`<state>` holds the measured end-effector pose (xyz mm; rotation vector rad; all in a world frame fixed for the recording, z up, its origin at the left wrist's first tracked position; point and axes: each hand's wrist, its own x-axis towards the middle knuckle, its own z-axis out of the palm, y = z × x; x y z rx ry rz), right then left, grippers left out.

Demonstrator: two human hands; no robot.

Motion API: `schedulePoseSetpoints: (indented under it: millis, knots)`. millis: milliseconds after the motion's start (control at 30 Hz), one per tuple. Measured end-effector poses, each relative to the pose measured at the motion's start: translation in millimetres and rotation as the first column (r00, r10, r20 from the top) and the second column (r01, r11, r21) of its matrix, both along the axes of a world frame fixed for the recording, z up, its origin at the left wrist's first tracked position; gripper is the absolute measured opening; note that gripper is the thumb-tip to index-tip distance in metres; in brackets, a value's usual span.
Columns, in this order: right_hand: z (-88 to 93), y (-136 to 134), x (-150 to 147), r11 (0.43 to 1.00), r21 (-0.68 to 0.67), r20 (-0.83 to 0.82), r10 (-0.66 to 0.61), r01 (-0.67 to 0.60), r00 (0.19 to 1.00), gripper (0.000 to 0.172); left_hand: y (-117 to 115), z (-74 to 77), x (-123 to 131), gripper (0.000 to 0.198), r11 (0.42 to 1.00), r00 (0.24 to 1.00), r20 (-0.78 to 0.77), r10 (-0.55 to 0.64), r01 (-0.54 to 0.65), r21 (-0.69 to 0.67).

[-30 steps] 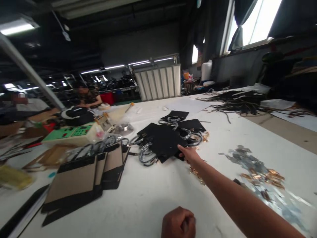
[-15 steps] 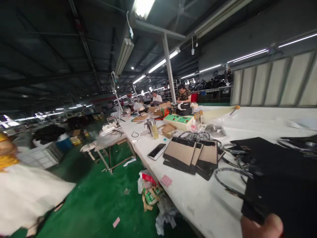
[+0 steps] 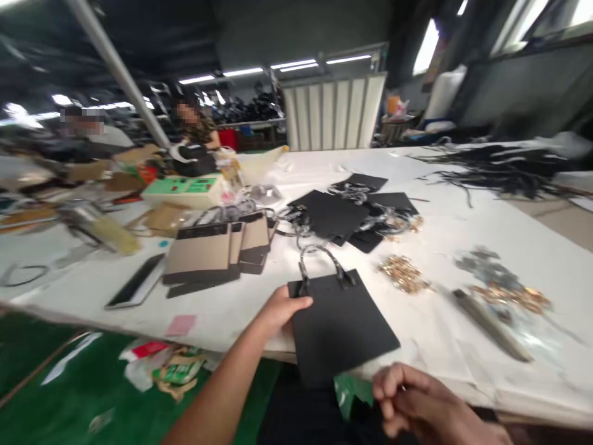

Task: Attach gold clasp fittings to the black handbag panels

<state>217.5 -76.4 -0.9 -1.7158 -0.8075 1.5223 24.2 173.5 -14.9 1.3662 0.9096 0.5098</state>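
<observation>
A black bag panel (image 3: 340,321) with a dark looped handle (image 3: 319,250) on its top edge is tilted over the front edge of the table. My left hand (image 3: 282,309) grips its left side near the top corner, thumb on the front face. Below the panel's lower right corner is my right hand (image 3: 412,395), its fingers curled together in a pinch. A green patch (image 3: 351,395) shows beside those fingertips; whether they hold it is unclear. Behind the held panel lie more black panels (image 3: 336,213) with handles, in a loose pile.
Beige-and-black panels (image 3: 199,253) and a phone (image 3: 139,281) lie left on the white table (image 3: 259,309). Gold-coloured hardware (image 3: 403,274) and a long grey bar (image 3: 493,327) are on the right. A green-topped machine (image 3: 185,188) stands farther back; a co-worker (image 3: 199,127) sits beyond it.
The view has swung right and down onto the table. The black panel with a handle is now in front of me in my left hand, and my right hand has come into view.
</observation>
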Motion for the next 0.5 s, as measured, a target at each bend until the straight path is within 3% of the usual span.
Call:
schedulePoseSetpoints:
  millis: [33, 67, 100, 167, 200, 233, 267, 333, 367, 433, 500]
  knots:
    - [2.3, -5.6, 1.4, 0.982, 0.103, -0.246, -0.127, 0.156, 0.961, 0.020, 8.6, -3.8, 6.6, 0.044, 0.994, 0.997, -0.071, 0.000, 0.007, 0.105]
    - [3.5, -4.5, 2.1, 0.931, 0.168, -0.463, -0.215, 0.323, 0.860, 0.024, 13.3, -6.9, 13.9, 0.045, 0.966, 0.987, -0.134, 0.084, -0.048, 0.254]
    - [3.6, 1.6, 2.7, 0.870, 0.188, -0.612, -0.260, 0.457, 0.747, 0.029, 13.5, -8.6, 21.2, 0.048, 0.901, 0.968, -0.165, 0.191, -0.106, 0.420]
    - [1.4, 22.1, 3.9, 0.777, 0.187, -0.735, -0.295, 0.601, 0.610, 0.039, -0.4, -7.5, 33.2, 0.052, 0.665, 0.909, -0.101, 0.405, -0.217, 0.714]
    - [-0.2, 33.4, 4.4, 0.744, 0.194, -0.765, -0.293, 0.639, 0.573, 0.043, -13.2, -5.3, 37.7, 0.052, 0.566, 0.896, -0.043, 0.442, -0.241, 0.789]
    - [-1.8, 43.9, 4.5, 0.718, 0.208, -0.784, -0.284, 0.665, 0.552, 0.045, -28.6, -2.7, 41.3, 0.049, 0.527, 0.909, -0.003, 0.416, -0.238, 0.816]
    - [-3.1, 53.1, 4.0, 0.699, 0.220, -0.795, -0.275, 0.680, 0.540, 0.046, -45.3, -0.4, 44.5, 0.046, 0.542, 0.939, 0.013, 0.345, -0.211, 0.813]
    - [-4.5, 66.6, 1.3, 0.687, 0.229, -0.804, -0.266, 0.690, 0.532, 0.048, -77.2, 2.1, 50.7, 0.044, 0.632, 0.994, -0.011, 0.106, -0.059, 0.773]
    - [-4.4, 71.1, -0.7, 0.692, 0.225, -0.806, -0.263, 0.686, 0.530, 0.048, -90.1, 2.2, 54.0, 0.041, 0.636, 1.000, -0.027, -0.001, 0.021, 0.771]
    - [-3.5, 76.8, -5.1, 0.715, 0.198, -0.811, -0.264, 0.671, 0.521, 0.048, -106.4, 0.7, 60.2, 0.029, 0.590, 0.992, -0.037, -0.118, 0.100, 0.801]
    - [-2.9, 79.5, -8.5, 0.737, 0.173, -0.821, -0.259, 0.653, 0.510, 0.050, -110.1, -1.8, 63.7, 0.014, 0.559, 0.992, -0.015, -0.125, 0.083, 0.825]
